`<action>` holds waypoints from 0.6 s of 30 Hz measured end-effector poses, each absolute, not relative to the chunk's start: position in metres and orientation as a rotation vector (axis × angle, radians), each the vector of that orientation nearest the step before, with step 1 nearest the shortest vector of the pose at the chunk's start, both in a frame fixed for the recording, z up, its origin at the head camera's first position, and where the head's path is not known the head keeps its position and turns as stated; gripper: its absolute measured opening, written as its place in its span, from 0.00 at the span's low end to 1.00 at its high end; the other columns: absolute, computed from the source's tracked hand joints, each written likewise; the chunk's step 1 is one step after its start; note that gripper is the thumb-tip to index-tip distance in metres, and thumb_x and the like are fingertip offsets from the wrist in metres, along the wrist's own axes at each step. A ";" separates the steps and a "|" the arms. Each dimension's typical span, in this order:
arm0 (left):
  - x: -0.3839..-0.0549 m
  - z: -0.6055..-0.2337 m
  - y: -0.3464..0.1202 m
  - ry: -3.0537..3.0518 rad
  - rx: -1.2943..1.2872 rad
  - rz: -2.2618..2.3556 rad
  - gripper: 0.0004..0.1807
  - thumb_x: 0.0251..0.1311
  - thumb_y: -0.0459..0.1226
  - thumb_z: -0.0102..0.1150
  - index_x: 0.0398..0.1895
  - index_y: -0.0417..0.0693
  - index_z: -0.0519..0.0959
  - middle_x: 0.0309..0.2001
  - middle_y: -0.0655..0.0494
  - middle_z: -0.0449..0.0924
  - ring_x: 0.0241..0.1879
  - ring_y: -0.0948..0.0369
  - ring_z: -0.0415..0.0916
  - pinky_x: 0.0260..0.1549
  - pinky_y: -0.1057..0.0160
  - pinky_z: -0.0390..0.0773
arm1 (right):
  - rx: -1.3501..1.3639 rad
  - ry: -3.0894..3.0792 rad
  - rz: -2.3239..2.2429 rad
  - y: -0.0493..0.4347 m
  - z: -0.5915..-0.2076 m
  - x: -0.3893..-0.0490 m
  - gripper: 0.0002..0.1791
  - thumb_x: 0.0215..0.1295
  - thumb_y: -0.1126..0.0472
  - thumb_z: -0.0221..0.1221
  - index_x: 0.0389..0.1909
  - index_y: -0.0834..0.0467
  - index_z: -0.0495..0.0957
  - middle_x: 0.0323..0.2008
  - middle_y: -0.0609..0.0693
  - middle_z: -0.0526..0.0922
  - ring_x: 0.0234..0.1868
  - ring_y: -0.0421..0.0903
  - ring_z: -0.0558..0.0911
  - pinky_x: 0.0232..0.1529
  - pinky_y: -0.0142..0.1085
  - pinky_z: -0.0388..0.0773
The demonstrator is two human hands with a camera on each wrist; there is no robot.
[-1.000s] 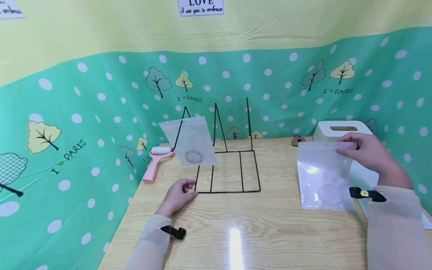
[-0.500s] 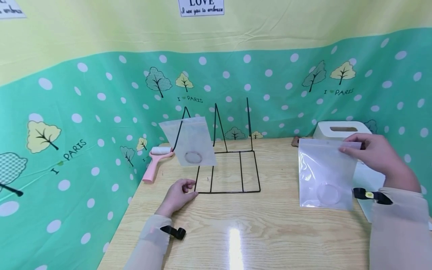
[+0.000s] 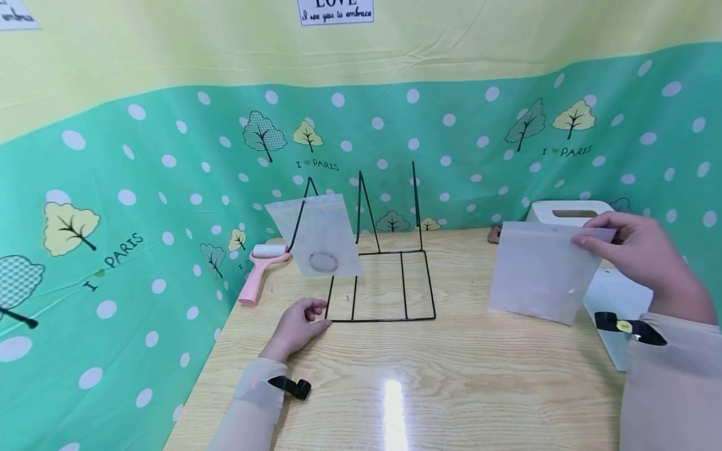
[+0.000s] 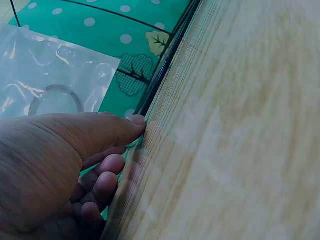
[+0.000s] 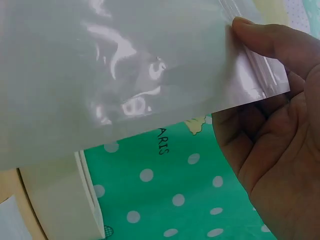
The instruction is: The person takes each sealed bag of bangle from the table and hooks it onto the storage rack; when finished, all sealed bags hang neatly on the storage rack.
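My right hand point(image 3: 643, 250) pinches the top right corner of a clear zip-lock bag point(image 3: 541, 269), held up over the right side of the table. In the right wrist view the thumb lies near the zip strip of the glossy bag point(image 5: 150, 75). At the front left corner of a black wire rack point(image 3: 383, 321), my left hand point(image 3: 296, 329) grips the frame, thumb tip on the wire in the left wrist view. Another zip-lock bag point(image 3: 316, 232), with a ring shape showing in it, leans in the rack's leftmost upright.
A pink lint roller point(image 3: 256, 279) lies left of the rack. Behind my right hand stands a white tissue box point(image 3: 564, 213), with a small brown object point(image 3: 494, 235) beside it. More white sheets or bags point(image 3: 617, 300) lie under my right wrist. A patterned curtain closes the back and left.
My right hand has moved slightly right and up. The bag in it has tilted, its lower edge swinging up, and its ring outline no longer shows. The left hand and rack stay put.
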State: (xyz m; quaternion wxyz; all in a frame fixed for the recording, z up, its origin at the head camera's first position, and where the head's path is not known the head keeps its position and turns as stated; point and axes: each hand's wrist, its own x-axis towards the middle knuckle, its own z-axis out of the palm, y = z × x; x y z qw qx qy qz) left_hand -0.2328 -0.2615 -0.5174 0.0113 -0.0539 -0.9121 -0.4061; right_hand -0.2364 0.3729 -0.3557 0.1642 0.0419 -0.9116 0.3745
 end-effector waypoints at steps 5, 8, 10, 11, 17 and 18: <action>-0.234 -0.519 -0.262 -2.843 -0.173 -1.252 0.22 0.59 0.39 0.78 0.56 0.48 0.85 0.42 0.56 0.79 0.39 0.60 0.73 0.42 0.58 0.73 | 0.129 -2.540 1.071 0.368 -0.350 -0.232 0.16 0.69 0.55 0.71 0.47 0.63 0.83 0.30 0.43 0.79 0.31 0.43 0.73 0.25 0.30 0.72; -0.234 -0.519 -0.262 -2.840 -0.175 -1.255 0.22 0.59 0.39 0.78 0.56 0.48 0.85 0.42 0.56 0.79 0.39 0.59 0.73 0.42 0.58 0.73 | 0.128 -2.497 1.086 0.366 -0.349 -0.231 0.15 0.69 0.56 0.71 0.47 0.64 0.83 0.31 0.40 0.78 0.32 0.41 0.72 0.26 0.29 0.71; -0.233 -0.518 -0.262 -2.838 -0.176 -1.257 0.22 0.59 0.38 0.78 0.56 0.47 0.85 0.42 0.55 0.79 0.39 0.59 0.73 0.42 0.58 0.73 | 0.126 -2.475 1.106 0.365 -0.348 -0.230 0.15 0.69 0.57 0.70 0.47 0.64 0.82 0.32 0.38 0.78 0.33 0.40 0.71 0.27 0.27 0.70; -0.233 -0.518 -0.262 -2.838 -0.177 -1.258 0.22 0.59 0.38 0.78 0.56 0.47 0.85 0.42 0.55 0.79 0.39 0.59 0.73 0.42 0.57 0.73 | 0.125 -2.462 1.117 0.365 -0.348 -0.229 0.15 0.69 0.58 0.70 0.47 0.65 0.82 0.32 0.37 0.78 0.33 0.39 0.72 0.28 0.26 0.70; -0.233 -0.518 -0.262 -2.843 -0.180 -1.255 0.22 0.59 0.38 0.78 0.57 0.47 0.84 0.42 0.55 0.79 0.39 0.59 0.73 0.42 0.57 0.73 | 0.160 -2.357 1.171 0.360 -0.345 -0.226 0.11 0.68 0.64 0.70 0.45 0.67 0.83 0.32 0.32 0.81 0.33 0.35 0.75 0.31 0.20 0.71; -0.232 -0.518 -0.262 -2.843 -0.179 -1.254 0.22 0.60 0.38 0.78 0.57 0.47 0.84 0.42 0.55 0.79 0.39 0.59 0.72 0.42 0.57 0.73 | 0.169 -2.342 1.169 0.358 -0.344 -0.225 0.11 0.68 0.64 0.69 0.45 0.67 0.83 0.32 0.31 0.81 0.33 0.35 0.75 0.32 0.20 0.71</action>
